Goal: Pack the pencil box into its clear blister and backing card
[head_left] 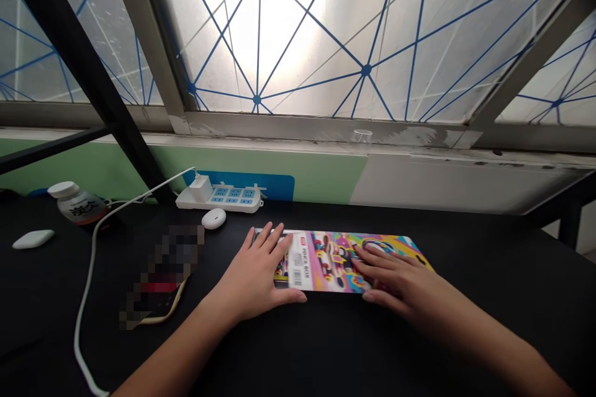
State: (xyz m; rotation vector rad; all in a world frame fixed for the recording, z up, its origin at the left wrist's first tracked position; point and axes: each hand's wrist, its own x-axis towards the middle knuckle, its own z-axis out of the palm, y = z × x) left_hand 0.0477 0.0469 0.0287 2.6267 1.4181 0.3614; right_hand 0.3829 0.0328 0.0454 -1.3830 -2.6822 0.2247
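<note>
A flat, brightly coloured package (330,260) lies lengthwise on the black table, its white label printed "PENCIL BOX". My left hand (256,276) rests on its left end, fingers spread on top and the thumb along the near edge. Across the right part lies my right hand (395,276), fingers stretched out over the cartoon print and the thumb at the near edge. Both hands touch the package without gripping it. Parts of the print are hidden under the fingers.
Left of the package lies a phone (161,282), partly blurred out. A white cable (90,273) runs from the power strip (223,198). A white earbud case (214,218), a white-capped bottle (77,203) and a white rounded object (33,239) are also there. A window (307,37) rises behind.
</note>
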